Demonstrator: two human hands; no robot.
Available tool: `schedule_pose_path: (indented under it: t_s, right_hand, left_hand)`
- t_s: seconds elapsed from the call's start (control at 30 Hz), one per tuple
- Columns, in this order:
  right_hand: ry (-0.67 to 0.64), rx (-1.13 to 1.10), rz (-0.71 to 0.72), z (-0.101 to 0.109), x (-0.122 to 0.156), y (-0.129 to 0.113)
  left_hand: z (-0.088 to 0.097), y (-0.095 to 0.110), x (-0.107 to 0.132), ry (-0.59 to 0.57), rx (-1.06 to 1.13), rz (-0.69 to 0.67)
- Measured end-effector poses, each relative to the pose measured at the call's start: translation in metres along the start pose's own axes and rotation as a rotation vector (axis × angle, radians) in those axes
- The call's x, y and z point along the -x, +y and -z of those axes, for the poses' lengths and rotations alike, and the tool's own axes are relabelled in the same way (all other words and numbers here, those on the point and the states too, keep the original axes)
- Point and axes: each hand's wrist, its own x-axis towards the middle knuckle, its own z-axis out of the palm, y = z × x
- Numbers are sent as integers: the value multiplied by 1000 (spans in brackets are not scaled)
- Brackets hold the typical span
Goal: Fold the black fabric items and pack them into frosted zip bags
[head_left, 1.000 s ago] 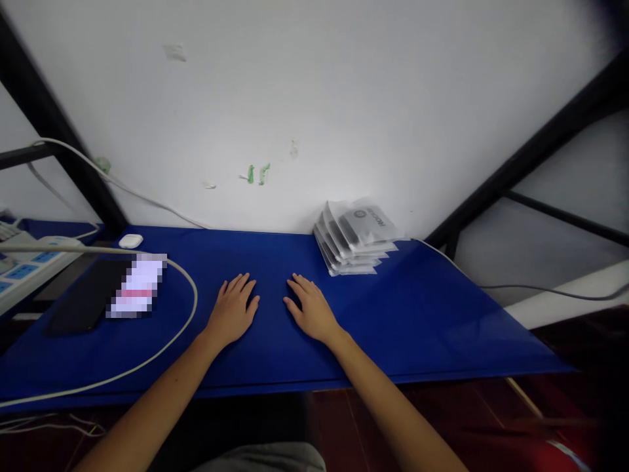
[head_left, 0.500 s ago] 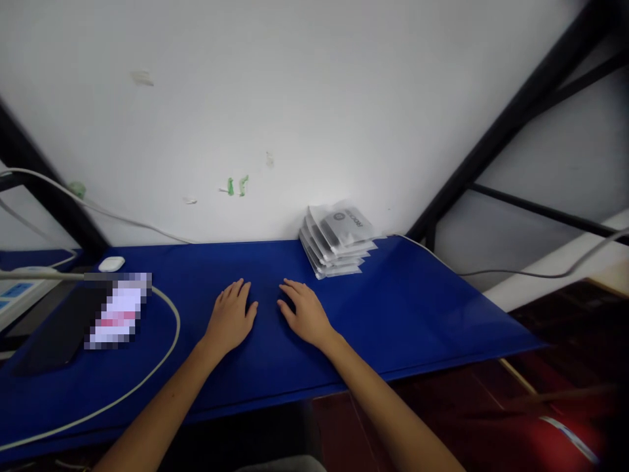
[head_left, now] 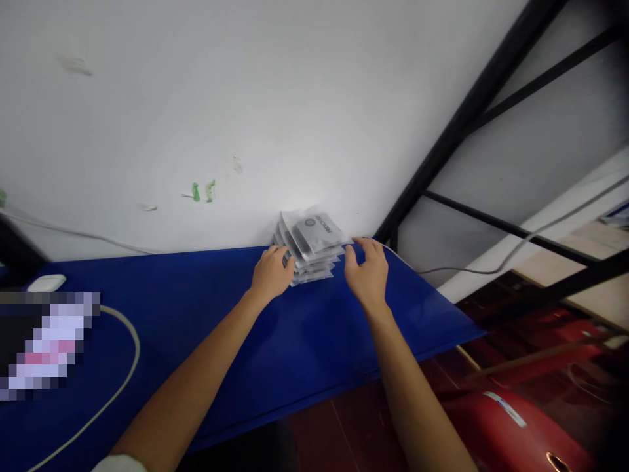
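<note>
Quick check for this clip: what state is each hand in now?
Left hand: open, at the left side of the stack of packets; contact can't be told.
Right hand: open, right of the stack, holding nothing.

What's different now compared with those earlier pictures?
The left hand and right hand have moved forward and rightward from their palm-down place on the blue table, now flanking the stack of packets; contact is unclear. The view has turned right. The stack and the small white case stayed put.
</note>
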Motion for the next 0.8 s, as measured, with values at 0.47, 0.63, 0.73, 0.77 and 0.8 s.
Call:
schedule_pose_path:
  t_s: [0.47, 0.63, 0.73, 0.77, 0.8]
  right_hand:
    - [-130, -78, -297, -25, -29, 43]
    - [-130, -107, -324, -26, -30, 41]
    - [-123, -122, -331, -26, -31, 40]
    - [-120, -127, -332, -27, -31, 40]
    - [-117, -133, -333, -27, -31, 40]
  left_hand:
    - [-23, 13, -53, -30, 59, 209]
    - [-25, 13, -60, -12, 127, 239]
    - [-27, 13, -62, 7, 161, 259]
    - [-27, 14, -63, 15, 172, 266]
    - [-28, 14, -63, 22, 183, 271]
